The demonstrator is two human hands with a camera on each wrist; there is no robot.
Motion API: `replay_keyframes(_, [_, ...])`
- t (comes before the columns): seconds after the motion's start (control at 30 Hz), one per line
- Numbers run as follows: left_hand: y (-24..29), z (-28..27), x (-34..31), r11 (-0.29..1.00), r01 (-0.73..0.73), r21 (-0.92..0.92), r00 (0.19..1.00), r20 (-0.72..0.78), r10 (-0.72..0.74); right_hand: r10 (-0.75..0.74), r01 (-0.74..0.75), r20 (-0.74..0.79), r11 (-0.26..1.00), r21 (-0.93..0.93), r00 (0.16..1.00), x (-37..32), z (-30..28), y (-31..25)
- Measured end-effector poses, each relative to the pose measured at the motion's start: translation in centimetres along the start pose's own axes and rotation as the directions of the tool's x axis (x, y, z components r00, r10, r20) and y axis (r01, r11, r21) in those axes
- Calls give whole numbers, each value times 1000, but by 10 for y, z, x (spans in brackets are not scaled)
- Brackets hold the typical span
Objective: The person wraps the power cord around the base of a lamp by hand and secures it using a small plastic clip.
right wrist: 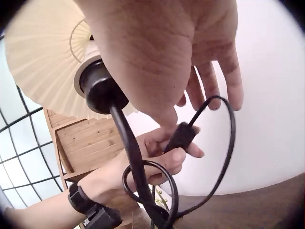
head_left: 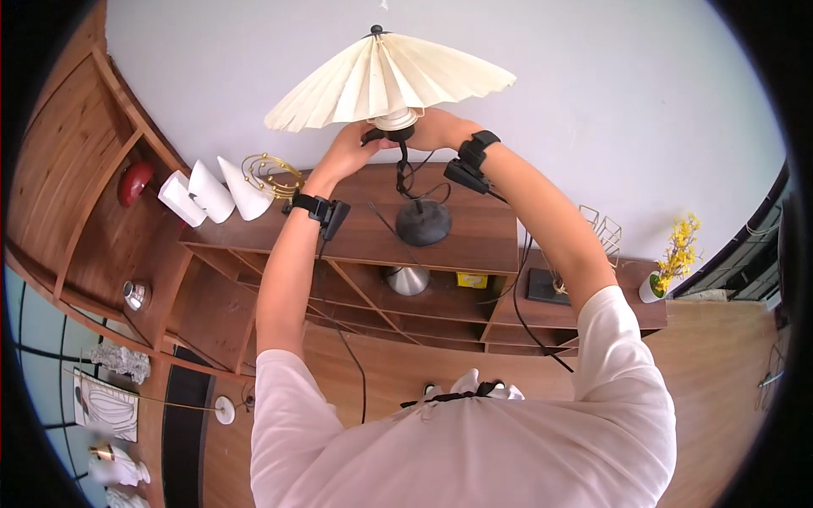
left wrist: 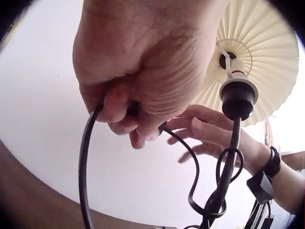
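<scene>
A table lamp with a pleated cream shade (head_left: 385, 80) stands on a round black base (head_left: 423, 223) on the wooden cabinet. My left hand (head_left: 345, 152) is left of the lamp's neck and grips a small black inline switch (right wrist: 181, 136) on the lamp's cord. From the switch, the black cord (right wrist: 232, 138) loops over and winds around the dark stem (left wrist: 232, 143). My right hand (head_left: 445, 129) is on the other side, under the shade, its fingers extended and its thumb tip right at the switch. The black socket (left wrist: 238, 101) sits between the two wrists.
White cones (head_left: 244, 190) and a gold ring ornament (head_left: 273, 173) stand left on the cabinet top. Potted yellow flowers (head_left: 676, 258) are at the right end. A silver cone-shaped object (head_left: 408, 280) and a yellow box (head_left: 471, 279) sit on the shelf below.
</scene>
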State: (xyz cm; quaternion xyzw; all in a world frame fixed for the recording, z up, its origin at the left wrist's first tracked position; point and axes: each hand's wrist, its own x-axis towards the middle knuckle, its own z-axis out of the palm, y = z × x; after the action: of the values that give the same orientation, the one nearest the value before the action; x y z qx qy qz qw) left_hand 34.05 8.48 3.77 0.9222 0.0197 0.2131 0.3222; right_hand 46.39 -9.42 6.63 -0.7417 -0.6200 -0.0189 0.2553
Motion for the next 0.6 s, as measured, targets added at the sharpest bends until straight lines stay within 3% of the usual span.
replay_keyframes(0.13, [-12, 5, 0, 990, -42, -138, 999, -16, 40, 103, -111, 78, 988, 111, 992, 8, 3, 2])
replay_keyframes(0.2, [-16, 6, -4, 985, -9, -172, 999, -53, 0, -95, 125, -180, 979, 162, 979, 20, 22, 27])
replay_keyframes(0.23, [-16, 7, -7, 978, 20, -207, 995, -88, -39, -95, 124, -177, 979, 161, 980, 17, 20, 29])
replay_keyframes(0.27, [-17, 6, -12, 977, 22, -211, 995, -89, -42, -41, 71, -213, 988, 135, 976, 12, 17, 32])
replay_keyframes(0.33, [8, -1, -33, 914, 177, -364, 968, -104, -229, 10, 18, -249, 994, 109, 969, -5, 3, 18])
replay_keyframes(0.4, [-5, -6, -47, 860, 194, -472, 969, -44, -242, 254, -183, -188, 927, 327, 949, -20, -9, 11])
replay_keyframes(0.43, [-7, -8, -54, 793, 215, -570, 969, 20, -248, 54, 46, -414, 973, 228, 908, -14, 5, 28])
replay_keyframes(0.47, [-9, -9, -61, 794, 212, -570, 970, 22, -243, 56, 43, -418, 973, 225, 907, -14, 11, 49])
replay_keyframes(0.53, [-5, -10, -79, 697, 268, -665, 959, 117, -257, 269, -151, -302, 920, 363, 915, -29, 2, 39])
replay_keyframes(0.6, [-4, -9, -86, 665, 280, -692, 955, 128, -268, 296, -188, -264, 912, 365, 918, -32, 1, 39])
